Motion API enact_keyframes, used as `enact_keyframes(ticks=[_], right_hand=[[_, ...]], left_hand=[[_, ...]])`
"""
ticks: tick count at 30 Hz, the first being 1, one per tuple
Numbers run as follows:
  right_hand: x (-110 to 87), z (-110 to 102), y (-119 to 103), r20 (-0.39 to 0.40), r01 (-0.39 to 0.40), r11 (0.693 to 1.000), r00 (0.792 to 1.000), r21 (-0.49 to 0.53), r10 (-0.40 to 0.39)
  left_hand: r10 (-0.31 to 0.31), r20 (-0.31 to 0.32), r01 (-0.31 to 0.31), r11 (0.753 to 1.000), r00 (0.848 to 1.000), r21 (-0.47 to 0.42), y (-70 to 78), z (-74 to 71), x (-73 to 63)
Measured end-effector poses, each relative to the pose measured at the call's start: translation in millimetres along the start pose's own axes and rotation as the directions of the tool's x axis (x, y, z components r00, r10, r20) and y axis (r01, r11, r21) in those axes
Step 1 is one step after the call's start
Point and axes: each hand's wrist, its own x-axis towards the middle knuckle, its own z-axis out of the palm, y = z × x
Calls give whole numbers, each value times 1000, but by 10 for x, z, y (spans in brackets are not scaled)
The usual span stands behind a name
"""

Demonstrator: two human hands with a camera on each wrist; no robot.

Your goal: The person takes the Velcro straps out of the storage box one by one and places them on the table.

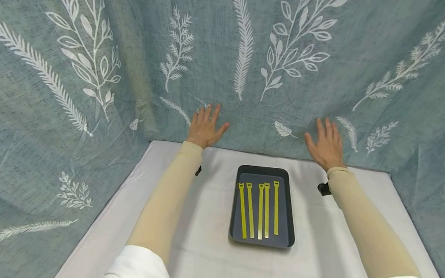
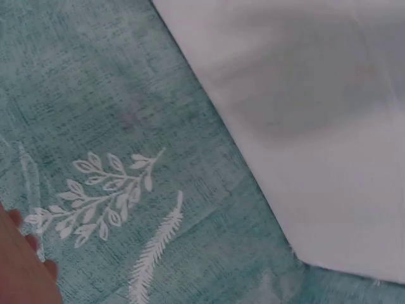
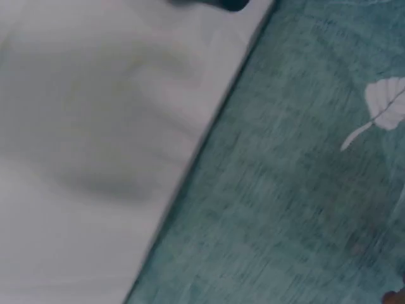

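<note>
Head view: five yellow straps lie in a dark tray on a white-covered table, between a person's sleeved forearms. The left hand and right hand reach beyond the tray's far edge, toward a leaf-patterned cloth, fingers extended — each grip released, holding nothing. From either hand the straps lie inward and back toward the body: to the right of the left hand, to the left of the right. Neither hand is clearly nearer. The straps' long axes run away from the person, roughly along the tray's long sides, with their slotted heads at the far end — the end closest to both hands. Whether any fingertip touches the cloth cannot be told.
</note>
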Motion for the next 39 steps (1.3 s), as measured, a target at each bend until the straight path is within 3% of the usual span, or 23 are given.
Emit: enact_keyframes(ticks=[4, 7, 9, 12, 14, 16, 19, 25, 29, 32, 36, 39], right_hand=[[102, 3, -251, 29, 0, 998, 1000, 61, -2], [113, 61, -480, 193, -30, 988, 981, 154, 0], [86, 129, -613, 329, -61, 977, 944, 206, -10], [0, 245, -768, 486, -92, 957, 872, 273, -55], [-72, 320, -828, 529, -101, 946, 844, 307, -81], [-142, 388, -863, 554, -113, 935, 827, 335, -98], [-223, 476, -892, 574, -136, 926, 813, 352, -99], [-332, 643, -951, 596, -189, 902, 798, 389, -90], [-441, 769, -1006, 610, -219, 893, 789, 394, -76], [-515, 871, -1058, 598, -205, 910, 800, 361, -57], [-602, 1017, -1129, 580, -164, 942, 814, 291, -38], [-671, 1131, -1169, 587, -161, 952, 810, 261, -23]], left_hand=[[2, 23, 0, 994, 1000, -110, 75, -78, 14], [46, 61, -29, 967, 997, -255, 99, -69, -68], [99, 100, -55, 926, 990, -374, 85, -19, -175], [185, 189, -66, 859, 964, -507, 35, 92, -390], [234, 268, -46, 827, 934, -561, -5, 169, -545], [269, 332, -31, 817, 904, -576, -45, 247, -695], [295, 383, -8, 801, 876, -598, -83, 352, -917], [332, 412, -1, 779, 849, -627, -88, 585, -1307], [366, 427, -18, 776, 827, -631, -57, 723, -1471], [388, 436, -36, 779, 812, -626, -14, 793, -1541], [390, 441, -52, 793, 808, -607, 67, 888, -1620], [391, 435, -81, 811, 811, -579, 119, 960, -1699]])
